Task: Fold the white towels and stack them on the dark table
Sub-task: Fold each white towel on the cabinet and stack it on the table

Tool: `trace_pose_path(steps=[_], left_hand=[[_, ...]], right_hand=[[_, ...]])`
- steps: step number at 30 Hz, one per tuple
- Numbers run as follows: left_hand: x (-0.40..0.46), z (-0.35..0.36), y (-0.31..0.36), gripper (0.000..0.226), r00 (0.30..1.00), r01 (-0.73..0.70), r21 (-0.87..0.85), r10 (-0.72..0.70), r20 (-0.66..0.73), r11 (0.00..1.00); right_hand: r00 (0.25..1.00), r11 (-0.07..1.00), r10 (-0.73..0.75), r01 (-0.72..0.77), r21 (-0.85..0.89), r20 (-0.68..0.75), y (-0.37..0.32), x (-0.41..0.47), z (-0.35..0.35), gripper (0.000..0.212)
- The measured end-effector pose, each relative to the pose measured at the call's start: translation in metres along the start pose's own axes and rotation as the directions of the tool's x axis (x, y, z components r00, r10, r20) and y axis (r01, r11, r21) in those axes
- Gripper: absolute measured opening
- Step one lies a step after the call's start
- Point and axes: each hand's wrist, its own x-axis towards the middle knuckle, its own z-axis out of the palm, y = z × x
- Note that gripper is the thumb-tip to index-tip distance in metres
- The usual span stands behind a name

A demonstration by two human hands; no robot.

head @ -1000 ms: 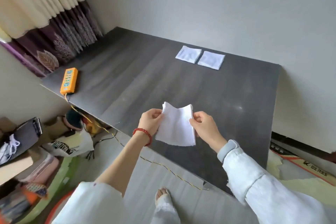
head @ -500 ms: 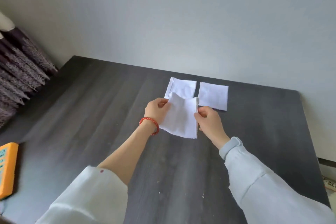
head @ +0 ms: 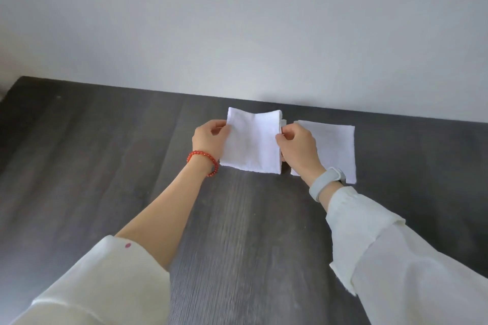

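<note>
Hands hold a folded white towel (head: 252, 144) between them over the dark table (head: 105, 166): left hand (head: 208, 141) pinches its left edge, right hand (head: 297, 148) its right edge. Second folded towel (head: 335, 148) lies flat just right.

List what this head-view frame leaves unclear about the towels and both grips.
- Left pile under the held towel: hidden, bar a sliver at its right edge.
- Whether the held towel touches down: cannot tell.
- Right towel: near left corner covered by the right hand.
- Left hand: fingertips behind the cloth.
- Dark table: near edge cut off.
</note>
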Motion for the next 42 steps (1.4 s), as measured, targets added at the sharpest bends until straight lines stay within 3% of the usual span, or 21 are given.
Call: trace_pose_path(steps=[14,18,21,23,25,27,29,31,34,38,42], left_hand=[[0.017,0.018,-0.011,0.023,0.995,-0.059,0.03,0.061,-0.08,0.998],[0.018,0.022,-0.014,0.026,0.993,-0.077,0.129,0.087,-0.074,0.989],[0.018,0.025,-0.017,0.026,0.978,-0.128,0.264,0.165,-0.124,0.956],[0.015,0.024,-0.02,0.031,0.941,-0.221,0.418,0.305,-0.146,0.881],[0.012,0.025,-0.026,0.04,0.83,-0.419,0.614,0.557,-0.039,0.669],[0.01,0.026,-0.03,0.048,0.757,-0.523,0.723,0.636,0.15,0.452],[0.009,0.026,-0.031,0.054,0.816,-0.503,0.783,0.5,0.29,0.367],[0.011,0.027,-0.037,0.056,0.895,-0.423,0.819,0.319,0.311,0.388],[0.006,0.028,-0.035,0.057,0.927,-0.372,0.834,0.208,0.312,0.408],[-0.007,0.016,-0.015,0.057,0.952,-0.306,0.824,0.167,0.257,0.477],[-0.044,-0.011,0.013,0.052,0.941,-0.33,0.772,0.257,0.222,0.543]], right_hand=[[0.997,0.999,-0.044,0.045,0.001,-0.061,0.009,0.006,0.002,0.01],[0.997,0.994,-0.067,0.063,-0.084,-0.04,0.01,0.002,0.003,0.012],[0.982,0.959,-0.173,0.15,-0.239,-0.081,0.01,-0.005,0.002,0.016],[0.939,0.897,-0.319,0.254,-0.362,-0.131,0.01,-0.009,0.002,0.028],[0.848,0.751,-0.515,0.378,-0.542,-0.123,0.012,-0.009,0.005,0.038],[0.829,0.615,-0.559,0.409,-0.674,-0.006,0.016,-0.006,0.011,0.045],[0.873,0.553,-0.475,0.397,-0.733,0.114,0.022,-0.001,0.017,0.052],[0.899,0.514,-0.404,0.374,-0.772,0.166,0.028,0.0,0.021,0.055],[0.912,0.465,-0.334,0.38,-0.799,0.239,0.028,-0.001,0.022,0.056],[0.908,0.509,-0.333,0.399,-0.762,0.253,0.006,-0.011,0.004,0.05],[0.929,0.686,-0.307,0.366,-0.629,0.207,-0.022,-0.044,-0.031,0.038]])
